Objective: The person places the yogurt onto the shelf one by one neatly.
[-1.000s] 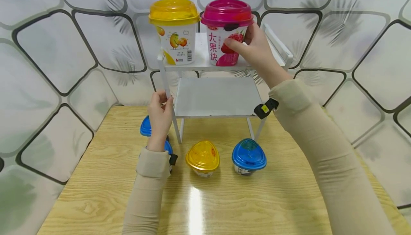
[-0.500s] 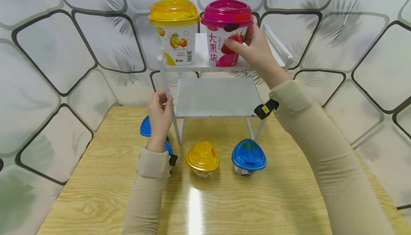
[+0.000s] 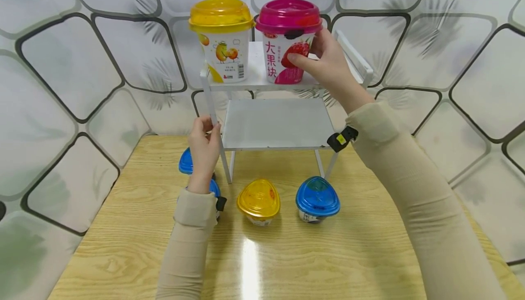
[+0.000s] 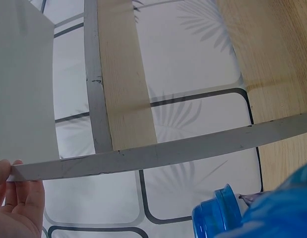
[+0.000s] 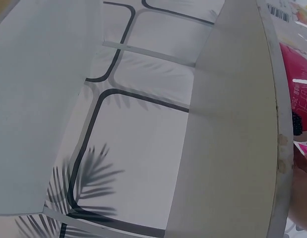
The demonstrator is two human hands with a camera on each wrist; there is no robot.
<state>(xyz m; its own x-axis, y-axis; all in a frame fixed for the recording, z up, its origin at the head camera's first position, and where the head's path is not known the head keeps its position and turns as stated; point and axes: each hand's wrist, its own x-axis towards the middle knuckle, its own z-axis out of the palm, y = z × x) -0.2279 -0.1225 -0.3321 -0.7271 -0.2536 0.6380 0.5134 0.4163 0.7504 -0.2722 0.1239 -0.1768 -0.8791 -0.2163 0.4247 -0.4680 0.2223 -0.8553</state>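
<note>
A white two-tier rack (image 3: 279, 124) stands on the wooden table. On its top tier, side by side and upright, are a yellow-lidded fruit cup (image 3: 224, 54) and a pink-lidded yogurt cup (image 3: 283, 58) with a strawberry print. My right hand (image 3: 328, 63) holds the pink-lidded cup from its right side, thumb across the front; the other fingers are mostly hidden behind it. Lower down, my left hand (image 3: 203, 142) pinches the rack's front left post (image 3: 214, 108) between thumb and fingers. The left wrist view shows this hand (image 4: 22, 201) at the rack's edge too.
In front of the rack are a yellow-lidded cup (image 3: 259, 199) and a blue-lidded cup (image 3: 317, 197). Two more blue lids show by my left forearm, one behind (image 3: 186, 161) and one partly covered (image 3: 214, 188). A patterned backdrop (image 3: 135, 49) closes off the back and sides.
Very little differs. My right wrist has shifted slightly to the right, and its thumb lies slightly lower on the pink-lidded cup. The left hand stays on the post.
</note>
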